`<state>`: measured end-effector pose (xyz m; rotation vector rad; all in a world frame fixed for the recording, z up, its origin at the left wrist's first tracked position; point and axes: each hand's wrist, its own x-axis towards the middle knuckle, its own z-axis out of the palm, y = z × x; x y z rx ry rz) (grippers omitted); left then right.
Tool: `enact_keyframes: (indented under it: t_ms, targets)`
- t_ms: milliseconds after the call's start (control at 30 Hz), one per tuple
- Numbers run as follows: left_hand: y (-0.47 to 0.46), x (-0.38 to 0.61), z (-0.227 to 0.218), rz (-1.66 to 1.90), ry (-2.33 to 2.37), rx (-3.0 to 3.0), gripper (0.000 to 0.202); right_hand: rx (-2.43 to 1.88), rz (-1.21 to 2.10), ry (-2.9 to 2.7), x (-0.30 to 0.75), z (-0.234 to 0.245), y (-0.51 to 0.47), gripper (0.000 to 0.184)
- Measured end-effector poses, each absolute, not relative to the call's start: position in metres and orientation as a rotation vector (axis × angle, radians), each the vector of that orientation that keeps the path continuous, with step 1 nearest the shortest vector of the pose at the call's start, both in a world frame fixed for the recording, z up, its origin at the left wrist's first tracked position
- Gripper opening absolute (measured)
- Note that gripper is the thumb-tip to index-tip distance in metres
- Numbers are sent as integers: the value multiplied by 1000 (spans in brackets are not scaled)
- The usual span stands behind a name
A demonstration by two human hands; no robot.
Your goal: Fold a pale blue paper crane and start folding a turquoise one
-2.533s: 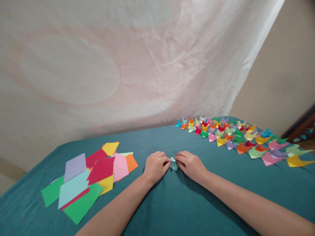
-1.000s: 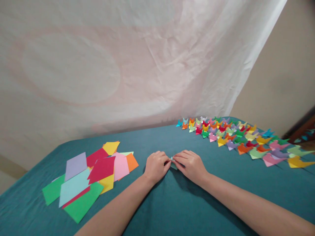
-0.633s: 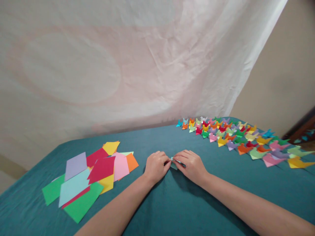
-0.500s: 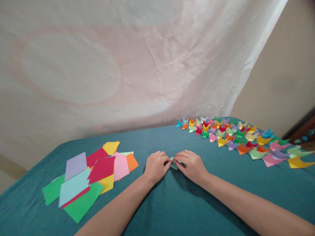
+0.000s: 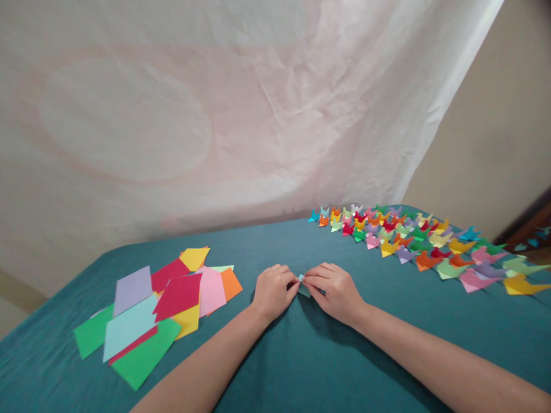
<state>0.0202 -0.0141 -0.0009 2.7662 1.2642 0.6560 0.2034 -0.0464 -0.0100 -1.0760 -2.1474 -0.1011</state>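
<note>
Between my two hands, at the middle of the table, is a small folded piece of light blue paper (image 5: 305, 291). My left hand (image 5: 275, 291) pinches its left side between thumb and fingers. From the other side my right hand (image 5: 334, 288) grips it, thumb below and fingertips above. Most of the paper is hidden behind the fingers, so its folded shape cannot be made out. Both wrists rest low, close to the cloth.
A teal cloth (image 5: 275, 367) covers the table. Loose coloured paper sheets (image 5: 131, 330) overlap at the left. Rows of folded paper birds (image 5: 390, 246) in many colours stand at the right. Behind hangs a pale fabric sheet (image 5: 241, 115), reaching down to the table's far edge.
My right fingers have shifted very slightly on the folded paper. Otherwise the hands, the sheets and the birds stay as they were.
</note>
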Motion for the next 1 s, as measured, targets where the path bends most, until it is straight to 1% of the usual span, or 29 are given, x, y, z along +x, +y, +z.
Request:
enact_keyframes:
  t_ms: [200, 333, 500, 667, 1000]
  targets:
    - [-13, 20, -2, 675, 1241, 2754, 14, -1084, -106, -2169, 203, -9, -46, 20]
    - [-13, 19, -4, 656, 1217, 2777, 16, -1128, -95, -2185, 206, -11, -44, 15]
    - [-13, 19, -3, 649, 1196, 2802, 18, -1196, -70, -2167, 211, -15, -39, 17]
    - [-14, 20, -1, 631, 1218, 2840, 19, -1198, -80, -2192, 212, -18, -36, 13]
    - [-18, 14, 3, 612, 1201, 2797, 20, -1215, -50, -2216, 213, -19, -35, 15]
